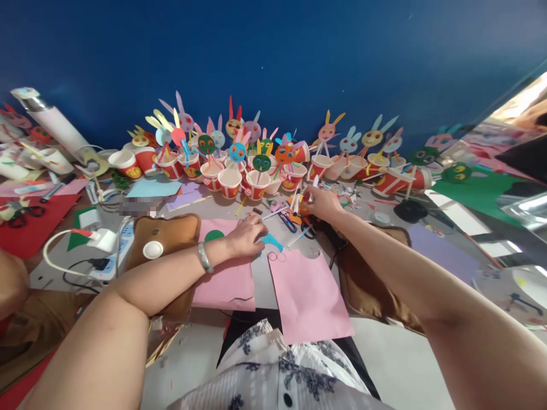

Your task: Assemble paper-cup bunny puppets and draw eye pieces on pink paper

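My left hand [247,237], with a bracelet at the wrist, reaches over pink paper. Its fingers are bent down, with the tips at a bright blue cut paper piece [272,242]. Farther right, my right hand [323,203] is in the heap of craft bits, its fingers curled; what they hold is hidden, though a white tip shows just above them. Beside it lie white sticks or tubes [296,204], orange paper scraps and dark-handled scissors [288,222]. Closer to me is a pink sheet [308,296] with two small drawn circles near its top edge.
Red-and-white paper cups [229,185] with paper rabbit faces line the blue wall [273,62]. A power strip [116,250] with cables and a brown cushion [162,239] are at left, near another person's arm [12,279]. Another brown cushion [367,285] lies under my right forearm.
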{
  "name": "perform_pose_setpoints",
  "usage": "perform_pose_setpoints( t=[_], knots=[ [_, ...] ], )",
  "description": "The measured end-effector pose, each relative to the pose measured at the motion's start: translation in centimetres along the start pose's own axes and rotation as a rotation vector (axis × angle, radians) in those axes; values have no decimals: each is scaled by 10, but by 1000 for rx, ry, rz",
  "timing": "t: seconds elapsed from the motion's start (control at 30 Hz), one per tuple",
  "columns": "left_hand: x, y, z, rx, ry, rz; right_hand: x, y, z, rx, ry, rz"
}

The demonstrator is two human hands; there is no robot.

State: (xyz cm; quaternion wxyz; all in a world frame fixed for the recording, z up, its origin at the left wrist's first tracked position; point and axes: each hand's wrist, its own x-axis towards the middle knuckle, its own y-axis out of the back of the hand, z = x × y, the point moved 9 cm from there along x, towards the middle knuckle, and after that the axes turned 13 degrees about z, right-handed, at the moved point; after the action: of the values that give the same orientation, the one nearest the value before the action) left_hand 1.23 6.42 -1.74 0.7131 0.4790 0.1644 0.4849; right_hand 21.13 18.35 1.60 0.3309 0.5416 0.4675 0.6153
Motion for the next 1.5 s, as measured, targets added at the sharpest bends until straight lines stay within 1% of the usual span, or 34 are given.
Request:
perform_pose_setpoints(
  t=[0.23, 0.4, 0.53, 0.63, 0.73, 0.83, 0.97, 1.03, 1.1, 1.17, 1.3, 1.4, 1.5],
  knots=[
    [-3, 3, -1, 57, 56, -22, -2, 10, -7, -16, 0, 38],
    [-4, 3, -2, 66, 52, 4, -1, 0, -1, -22, -20, -8],
    [-5, 2, -3, 34, 32, 40, -4, -7, 1, -7, -5, -39],
    [-4, 2, -5, 4, 43, 49, -6, -8, 0, 2, 13, -62],
    [-2, 4, -6, -70, 69, 63, -7, -1, 0, 3, 19, -68],
    [3, 12, -5, -213, 85, 138, -10, 16, -4, 45, 38, -18],
    [6, 25, -8, -518, 159, 240, -23, 53, -16, 220, 53, 154],
    [6, 28, -10, -658, 197, 257, -35, 71, -24, 366, 34, 243],
    [6, 29, -9, -769, 207, 264, -47, 83, -29, 507, -18, 299],
    [7, 31, -10, -855, 211, 291, -57, 84, -35, 636, -87, 282],
    [8, 32, -13, -975, 228, 355, -71, 76, -52, 944, -193, 190],
    [7, 33, -15, -989, 248, 372, -76, 70, -60, 1054, -266, 181],
    [6, 33, -13, -983, 256, 350, -79, 59, -62, 1120, -334, 175]
  ],
)
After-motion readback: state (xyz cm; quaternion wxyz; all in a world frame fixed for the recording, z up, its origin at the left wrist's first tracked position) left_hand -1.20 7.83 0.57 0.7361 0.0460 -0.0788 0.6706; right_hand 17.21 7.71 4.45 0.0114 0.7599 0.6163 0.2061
